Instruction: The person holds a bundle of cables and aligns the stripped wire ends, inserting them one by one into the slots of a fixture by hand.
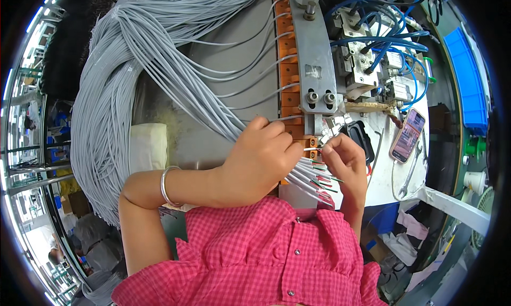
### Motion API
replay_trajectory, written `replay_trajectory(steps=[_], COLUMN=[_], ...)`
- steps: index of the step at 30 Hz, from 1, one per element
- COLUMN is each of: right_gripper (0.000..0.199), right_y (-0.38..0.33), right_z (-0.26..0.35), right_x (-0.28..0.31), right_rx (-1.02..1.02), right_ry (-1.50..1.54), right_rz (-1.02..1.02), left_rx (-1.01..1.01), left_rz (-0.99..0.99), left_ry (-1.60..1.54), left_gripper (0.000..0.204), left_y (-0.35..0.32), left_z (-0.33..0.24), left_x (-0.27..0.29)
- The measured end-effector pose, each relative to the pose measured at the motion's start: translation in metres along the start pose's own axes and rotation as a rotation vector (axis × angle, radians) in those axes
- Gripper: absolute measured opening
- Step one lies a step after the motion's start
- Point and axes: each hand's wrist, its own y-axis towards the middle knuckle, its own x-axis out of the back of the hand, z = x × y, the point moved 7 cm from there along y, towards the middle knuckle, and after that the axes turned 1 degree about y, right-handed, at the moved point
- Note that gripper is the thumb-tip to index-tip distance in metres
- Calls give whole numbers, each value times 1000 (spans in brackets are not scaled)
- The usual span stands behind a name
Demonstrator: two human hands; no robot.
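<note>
My left hand [264, 153] is closed around a bundle of grey cables [186, 93]. The stripped cable ends [314, 181], with thin red, green and white wires, fan out below its fingers. My right hand [346, 159] pinches the fine wires at the tip of one white cable end [310, 149], beside the lowest orange block. A row of orange blocks [289, 72] runs up from there, with single grey cables lying in several of its slots. Alongside the row stands a thick metal plate [317, 56] with two bolts.
A large coil of grey cables [101, 125] hangs over the left side of the metal table [213, 56]. To the right are pneumatic valves [362, 56] with blue hoses, a black tray [357, 138], a phone [408, 135], a wrench [411, 170] and a blue bin [467, 82].
</note>
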Motion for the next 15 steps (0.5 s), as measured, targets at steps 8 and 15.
replay_trajectory(steps=[8, 15], right_gripper=[10, 5], right_y=[2, -4], right_z=[-5, 0], right_x=[-1, 4], right_rx=[-129, -46], right_ry=[92, -88], right_rz=[57, -83], left_rx=[3, 8], left_rz=[-1, -51], left_ry=[20, 139], left_gripper=[28, 34], left_y=[0, -5], left_z=[0, -4], left_x=[-2, 0])
